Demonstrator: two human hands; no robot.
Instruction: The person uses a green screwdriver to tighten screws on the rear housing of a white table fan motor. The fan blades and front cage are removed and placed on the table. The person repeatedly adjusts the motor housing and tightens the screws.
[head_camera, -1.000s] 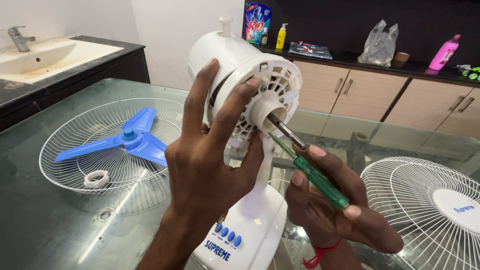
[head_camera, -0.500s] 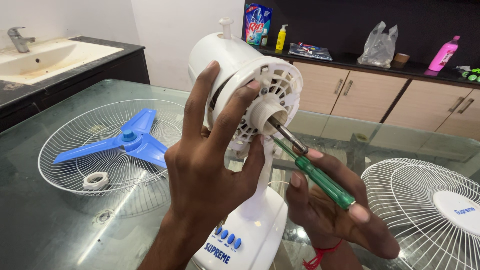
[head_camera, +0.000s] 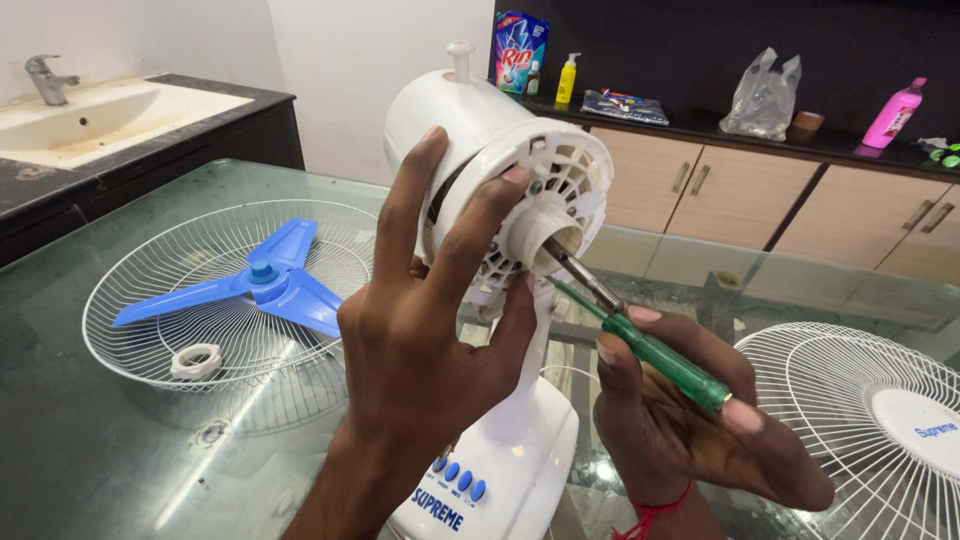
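Observation:
A white table fan with its grilles and blade taken off stands on a glass table; its motor housing (head_camera: 470, 130) faces me with the bare metal shaft sticking out. My left hand (head_camera: 425, 330) grips the front of the housing, fingers spread over the vented face. My right hand (head_camera: 690, 430) holds a green-handled screwdriver (head_camera: 660, 355), its tip against the lower front of the housing, just under the shaft. The fan's white base (head_camera: 500, 470) with blue buttons sits below my hands.
A white wire grille (head_camera: 150, 350) lies at the left holding the blue fan blade (head_camera: 250, 285) and a white ring nut (head_camera: 195, 360). A second grille (head_camera: 860, 420) lies at the right. A sink (head_camera: 90, 115) is at far left; a counter (head_camera: 850, 150) with bottles and bags is behind.
The screwdriver and my right hand have shifted slightly. My left hand keeps its grip on the housing.

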